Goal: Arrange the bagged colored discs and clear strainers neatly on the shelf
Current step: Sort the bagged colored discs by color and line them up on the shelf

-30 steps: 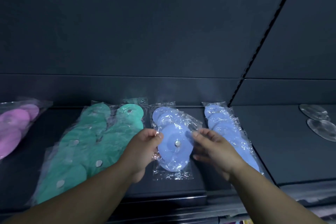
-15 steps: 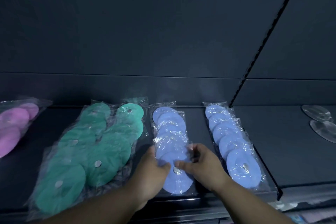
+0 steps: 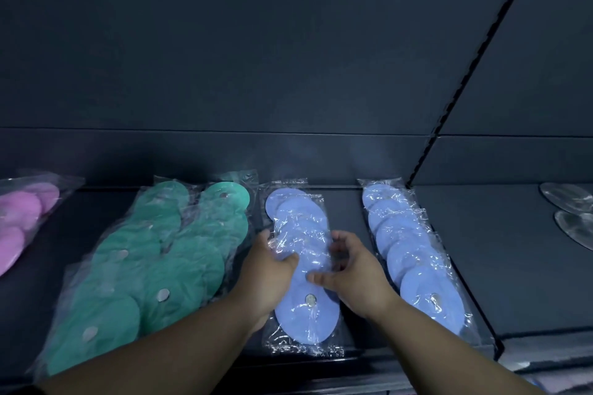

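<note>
- The middle blue row of bagged discs lies flat on the dark shelf; its long axis runs from the back wall to the front edge, nearly straight, and its nearest disc sits by the front edge
- The left hand grips that row at its left edge, thumb on top of the plastic and fingers curled at the side
- The right hand grips the right edge the same way, thumb laid across the top
- There are two blue rows: the right blue row lies apart from the held one, with bare shelf between them, and slants so its near end is further right; five overlapping discs can be counted in it
- The hands cover part of the middle row, so its disc count cannot be told
- The green rows, two side by side and touching, lie just left of the held row
- One pink bag lies at the far left, cut by the frame
- Two clear strainers lie at the far right, well apart from the discs
- Clear plastic wraps every coloured disc
</note>
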Demonstrator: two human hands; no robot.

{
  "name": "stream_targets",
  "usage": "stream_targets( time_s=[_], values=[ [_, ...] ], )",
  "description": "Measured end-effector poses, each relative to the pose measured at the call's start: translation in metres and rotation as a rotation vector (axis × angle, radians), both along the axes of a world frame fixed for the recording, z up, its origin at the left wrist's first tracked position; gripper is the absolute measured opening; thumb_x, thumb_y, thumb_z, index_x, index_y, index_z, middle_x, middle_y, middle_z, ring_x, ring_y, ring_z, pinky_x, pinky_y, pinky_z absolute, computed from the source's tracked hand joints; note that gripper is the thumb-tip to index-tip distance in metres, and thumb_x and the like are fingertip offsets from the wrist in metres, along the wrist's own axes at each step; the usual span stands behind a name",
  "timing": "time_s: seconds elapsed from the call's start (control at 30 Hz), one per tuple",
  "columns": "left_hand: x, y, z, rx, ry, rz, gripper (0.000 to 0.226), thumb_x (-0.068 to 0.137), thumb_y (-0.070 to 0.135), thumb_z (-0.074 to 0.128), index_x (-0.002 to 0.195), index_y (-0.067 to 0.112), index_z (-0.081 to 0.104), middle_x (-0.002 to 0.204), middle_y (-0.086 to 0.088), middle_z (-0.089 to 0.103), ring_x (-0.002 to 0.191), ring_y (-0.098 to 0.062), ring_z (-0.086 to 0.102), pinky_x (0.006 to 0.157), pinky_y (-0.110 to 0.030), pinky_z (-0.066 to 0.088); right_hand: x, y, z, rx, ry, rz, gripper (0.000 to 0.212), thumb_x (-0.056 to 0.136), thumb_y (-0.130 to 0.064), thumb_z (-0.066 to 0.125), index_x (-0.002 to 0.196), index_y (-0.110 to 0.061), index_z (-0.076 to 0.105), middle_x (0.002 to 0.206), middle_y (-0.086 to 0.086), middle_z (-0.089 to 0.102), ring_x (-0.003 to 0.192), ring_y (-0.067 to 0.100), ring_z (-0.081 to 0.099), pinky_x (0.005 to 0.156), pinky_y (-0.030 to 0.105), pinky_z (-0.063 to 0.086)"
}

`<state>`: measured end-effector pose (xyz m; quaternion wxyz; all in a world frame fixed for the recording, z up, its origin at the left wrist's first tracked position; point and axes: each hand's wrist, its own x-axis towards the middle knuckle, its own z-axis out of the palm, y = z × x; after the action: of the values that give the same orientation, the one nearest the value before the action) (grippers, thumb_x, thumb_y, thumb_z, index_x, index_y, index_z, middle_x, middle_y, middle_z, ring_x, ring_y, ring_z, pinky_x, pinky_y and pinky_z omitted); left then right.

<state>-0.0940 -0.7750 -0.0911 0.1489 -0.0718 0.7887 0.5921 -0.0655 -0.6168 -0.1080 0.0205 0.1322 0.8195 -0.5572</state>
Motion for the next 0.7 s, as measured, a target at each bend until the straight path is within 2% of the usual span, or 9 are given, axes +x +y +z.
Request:
stream_targets(
  time_s=[0.13,0.23,0.33,0.43,0.53,0.6,0.63,0.7],
  values=[
    [-0.001,0.01,-0.001,0.009,0.029,0.018,0.054,0.088,0.018,0.064,0.137,0.023,0.04,0.121,0.0,0.059,0.099,-0.012,0.059,0.077,-0.021,0.046,-0.01,0.007,0.0,0.054,0.044,-0.024,0.07,0.06,-0.019,0.09,0.115,-0.035,0.049,0.108,-0.011,0.06,0.087,0.006,0.063,0.087,0.028,0.054],
    [-0.002,0.014,-0.001,0.001,0.031,0.053,0.06,0.083,0.028,0.065,0.137,0.025,0.039,0.127,-0.001,0.057,0.11,-0.018,0.058,0.097,-0.035,0.047,-0.014,0.01,-0.001,0.071,0.063,-0.025,0.077,0.056,-0.033,0.089,0.12,-0.035,0.048,0.119,-0.008,0.058,0.097,0.004,0.062,0.092,0.029,0.052],
    [-0.01,0.016,0.003,0.051,0.015,0.09,0.049,0.088,0.025,0.061,0.133,0.024,0.042,0.124,0.003,0.056,0.107,-0.016,0.057,0.092,-0.031,0.046,-0.023,0.011,-0.001,-0.002,0.043,-0.068,0.094,0.06,-0.046,0.084,0.139,-0.03,0.037,0.134,-0.013,0.05,0.118,0.003,0.052,0.104,0.029,0.043],
    [-0.02,0.021,0.007,0.131,-0.043,0.074,0.047,0.089,0.026,0.06,0.133,0.027,0.043,0.123,0.004,0.06,0.105,-0.015,0.061,0.094,-0.036,0.05,-0.032,0.01,0.005,-0.176,-0.015,-0.089,0.084,0.076,-0.035,0.079,0.145,-0.024,0.031,0.132,-0.012,0.052,0.112,0.002,0.055,0.098,0.026,0.045],
    [-0.03,0.025,0.005,0.151,-0.103,0.005,0.063,0.081,0.039,0.063,0.137,0.029,0.038,0.129,0.005,0.056,0.112,-0.017,0.059,0.097,-0.042,0.049,-0.034,0.011,0.007,-0.282,-0.03,-0.09,0.062,0.085,-0.021,0.072,0.137,-0.024,0.04,0.117,-0.014,0.059,0.092,-0.009,0.059,0.076,0.015,0.05],
    [-0.036,0.027,0.002,0.121,-0.086,-0.016,0.064,0.08,0.043,0.062,0.138,0.028,0.038,0.131,0.007,0.053,0.115,-0.016,0.057,0.099,-0.041,0.048,-0.034,0.016,0.005,-0.312,-0.016,-0.134,0.052,0.086,-0.017,0.069,0.132,-0.023,0.044,0.108,-0.016,0.059,0.087,-0.011,0.058,0.064,0.008,0.048],
    [-0.04,0.028,0.0,0.078,-0.051,0.004,0.065,0.076,0.047,0.062,0.135,0.029,0.041,0.13,0.004,0.053,0.114,-0.016,0.057,0.099,-0.042,0.048,-0.035,0.018,0.005,-0.318,-0.005,-0.156,0.052,0.087,-0.016,0.069,0.132,-0.022,0.044,0.108,-0.016,0.058,0.09,-0.009,0.057,0.066,0.008,0.048],
    [-0.048,0.03,-0.004,0.019,0.007,0.09,0.059,0.068,0.05,0.061,0.122,0.03,0.05,0.122,-0.003,0.058,0.103,-0.02,0.062,0.092,-0.045,0.052,-0.04,0.022,0.005,-0.309,-0.009,-0.174,0.06,0.086,-0.018,0.07,0.138,-0.019,0.041,0.12,-0.011,0.057,0.105,0.001,0.057,0.082,0.017,0.049]
  ],
)
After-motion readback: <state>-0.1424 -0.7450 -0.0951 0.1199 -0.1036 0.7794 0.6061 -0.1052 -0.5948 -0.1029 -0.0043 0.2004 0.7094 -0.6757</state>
